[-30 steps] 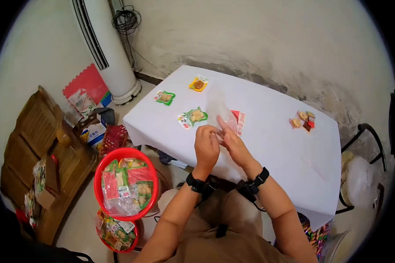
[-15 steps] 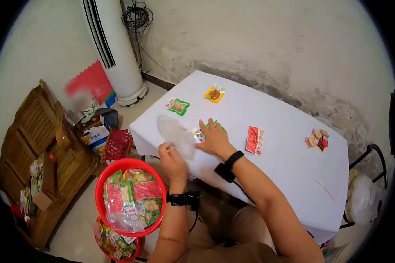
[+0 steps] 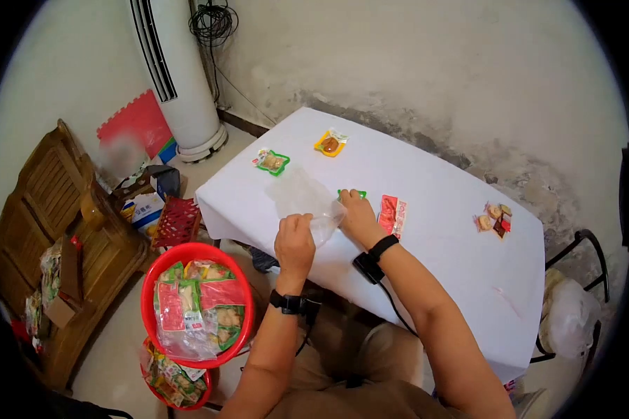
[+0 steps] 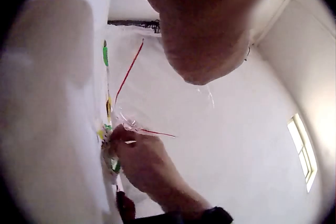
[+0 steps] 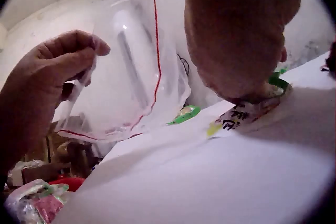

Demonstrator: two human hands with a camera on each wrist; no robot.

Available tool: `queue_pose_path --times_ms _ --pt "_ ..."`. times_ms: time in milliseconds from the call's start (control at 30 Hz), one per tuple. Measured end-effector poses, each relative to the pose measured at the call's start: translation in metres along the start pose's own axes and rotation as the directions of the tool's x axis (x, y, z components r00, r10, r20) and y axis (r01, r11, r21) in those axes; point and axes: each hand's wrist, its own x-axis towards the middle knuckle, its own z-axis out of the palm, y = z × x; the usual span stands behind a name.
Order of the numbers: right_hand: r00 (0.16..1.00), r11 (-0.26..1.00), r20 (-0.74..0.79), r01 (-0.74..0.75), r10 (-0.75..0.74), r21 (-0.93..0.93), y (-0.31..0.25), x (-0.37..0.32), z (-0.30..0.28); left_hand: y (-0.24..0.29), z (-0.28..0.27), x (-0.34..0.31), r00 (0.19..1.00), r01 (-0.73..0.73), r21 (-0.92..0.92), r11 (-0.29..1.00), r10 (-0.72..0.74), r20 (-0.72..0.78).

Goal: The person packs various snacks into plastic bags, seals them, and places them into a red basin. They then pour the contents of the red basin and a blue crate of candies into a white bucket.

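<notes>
My left hand [image 3: 295,244] pinches the edge of a clear plastic zip bag [image 3: 297,192], held over the near left part of the white-covered table [image 3: 440,279]. In the right wrist view, red lines run along the bag's mouth, which gapes toward my right hand. My right hand [image 3: 360,220] is down at the tabletop, its fingers curled on a green-edged snack packet [image 5: 247,115]. The hand hides most of this packet in the head view. Just right of that hand lies a red and white packet [image 3: 393,215].
Farther back lie a green-edged packet [image 3: 271,162] and a yellow-edged packet [image 3: 331,143]. Small snacks [image 3: 495,221] sit together at the right. A red basin [image 3: 148,307] full of packets stands left of the table, above another red basin [image 3: 206,394]. A wooden bench [image 3: 70,202] is farther left.
The bag moved left with my left hand, then slightly back right, its mouth now toward the right hand. My right hand left the bag, spread over the green-edged packet, then curled its fingers on it.
</notes>
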Motion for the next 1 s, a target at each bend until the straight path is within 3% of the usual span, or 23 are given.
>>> queue_pose_path --times_ms 233,300,333,433,500,567,600,667,700,767,867,1000 --pt "0.991 0.989 -0.032 -0.130 0.133 0.062 -0.001 -0.041 -0.018 0.012 0.011 -0.005 0.999 -0.013 0.001 1.000 0.013 0.032" --pt "0.983 0.992 0.128 -0.129 0.130 -0.013 -0.002 -0.040 -0.026 0.015 0.015 -0.009 0.999 -0.002 -0.018 1.000 0.003 0.033" --pt "0.984 0.992 0.128 -0.127 0.128 -0.013 0.003 -0.039 -0.020 0.015 0.016 -0.010 1.000 0.011 -0.027 1.000 -0.011 0.030" --pt "0.985 0.982 0.021 -0.175 0.173 0.074 0.011 -0.036 -0.004 0.013 0.020 -0.014 1.000 -0.003 -0.057 0.998 0.004 0.017" --pt "0.969 0.964 -0.143 -0.170 0.201 0.203 0.031 -0.041 -0.015 0.013 0.018 -0.013 1.000 0.002 -0.055 0.998 -0.001 0.023" --pt "0.881 0.888 -0.209 -0.360 0.425 0.287 0.043 -0.050 -0.047 0.015 0.017 -0.011 0.999 0.011 -0.062 0.998 -0.009 0.031" --pt "0.787 0.649 -0.107 -0.415 0.608 0.637 0.039 -0.063 -0.082 0.016 0.017 -0.010 1.000 -0.003 -0.072 0.997 0.004 0.017" --pt "0.674 0.163 0.030 -0.221 0.738 0.961 0.040 -0.090 -0.097 0.018 0.018 -0.007 1.000 -0.015 -0.087 0.996 0.016 0.009" --pt "0.671 0.164 0.033 -0.229 0.741 0.960 0.033 -0.105 -0.099 0.020 0.019 -0.007 0.999 -0.031 -0.099 0.995 0.032 0.007" --pt "0.645 -0.128 0.376 -0.397 0.665 0.909 0.020 -0.136 -0.100 0.026 0.022 -0.007 0.999 -0.042 -0.118 0.992 0.043 0.007" --pt "0.661 -0.245 0.494 -0.437 0.565 0.865 0.004 -0.153 -0.074 0.038 0.025 -0.013 0.996 -0.087 -0.156 0.984 0.092 0.022" --pt "0.649 -0.339 0.504 -0.373 0.570 0.864 -0.012 -0.140 -0.061 0.059 0.025 -0.026 0.979 -0.145 -0.229 0.963 0.173 0.109"
